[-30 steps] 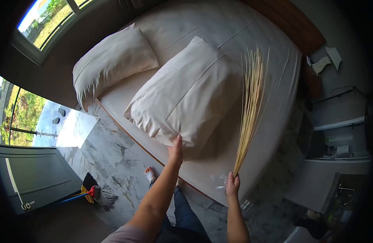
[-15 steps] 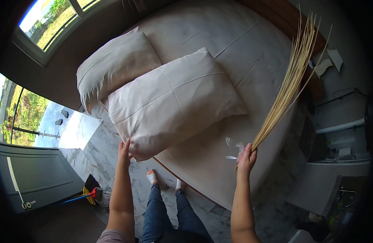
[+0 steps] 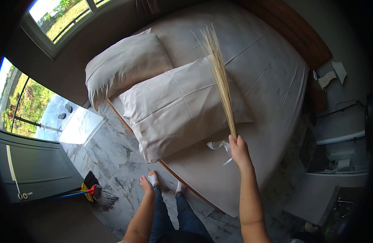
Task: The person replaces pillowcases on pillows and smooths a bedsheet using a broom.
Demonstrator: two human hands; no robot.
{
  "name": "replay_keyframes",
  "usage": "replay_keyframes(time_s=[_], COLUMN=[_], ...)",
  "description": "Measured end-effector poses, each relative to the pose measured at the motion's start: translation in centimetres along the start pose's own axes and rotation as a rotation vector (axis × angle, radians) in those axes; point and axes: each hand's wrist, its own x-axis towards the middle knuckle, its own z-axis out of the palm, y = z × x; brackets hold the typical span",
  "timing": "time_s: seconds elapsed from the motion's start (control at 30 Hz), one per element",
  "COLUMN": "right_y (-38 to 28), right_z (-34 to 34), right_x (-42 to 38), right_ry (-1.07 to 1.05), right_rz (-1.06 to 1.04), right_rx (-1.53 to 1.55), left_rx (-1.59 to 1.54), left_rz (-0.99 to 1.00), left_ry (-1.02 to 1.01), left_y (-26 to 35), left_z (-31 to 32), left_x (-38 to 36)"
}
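Observation:
My right hand [image 3: 239,152] is closed around the lower end of a bundle of thin straw-coloured sticks [image 3: 222,83], which points away from me over the near pillow [image 3: 174,107]. White strips of material [image 3: 223,145] hang beside that hand. My left hand [image 3: 146,184] is off the pillow, above the marble floor beside my foot; its fingers are small in view and look close together, and whether they are closed cannot be told. The second pillow [image 3: 125,65] lies behind the near one on the bed sheet [image 3: 267,133].
A mop [image 3: 104,197] and a broom [image 3: 89,182] stand near the grey door [image 3: 36,174] at left. The bed's wooden edge [image 3: 186,184] runs close to my feet. A wooden headboard [image 3: 292,30] and grey furniture [image 3: 316,198] are at right.
The stick bundle has swung left from above the bed's right side to over the near pillow. My left hand has let go of the pillow corner and moved down toward me.

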Motion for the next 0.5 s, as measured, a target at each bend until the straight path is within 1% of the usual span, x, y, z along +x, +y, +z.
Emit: replay_keyframes(time_s=[0.07, 0.13, 0.17, 0.23, 0.27, 0.3, 0.37, 0.47, 0.5], right_y=[-3.4, -5.7, -6.6, -2.4, -3.6, -2.5, -2.5, 2.2, 5.6], right_z=[-1.9, -0.8, 0.2, 5.4, 6.2, 7.3, 6.1, 4.5, 4.2], right_x=[3.2, 3.8, 3.7, 2.1, -1.3, -3.8, -7.1, -8.9, -8.8], right_ry=[0.07, -0.138, -0.243, -0.569, -0.847, -0.925, -1.051, -0.53, -0.33], right_rz=[0.199, 0.234, 0.249, -0.088, -0.133, -0.342, -0.378, -0.16, -0.02], right_rx=[-0.037, -0.134, -0.183, -0.331, -0.318, -0.417, -0.434, 0.067, 0.271], left_rx=[-0.001, 0.002, -0.031, -0.097, -0.108, -0.117, -0.129, -0.135, -0.132], left_rz=[0.042, 0.057, -0.009, -0.142, -0.144, -0.144, -0.164, -0.223, -0.223], left_ry=[-0.058, -0.088, -0.15, -0.279, -0.295, -0.314, -0.332, -0.315, -0.312], left_y=[-0.3, 0.0, 0.3, 1.0, 0.6, -0.3, -0.7, -1.6, -1.7], left_z=[-0.3, -0.5, -0.8, -1.4, -1.4, -1.3, -1.0, -1.2, -1.2], left_x=[-0.1, -0.2, -0.2, -0.6, -0.6, -0.2, 0.5, 0.4, 0.5])
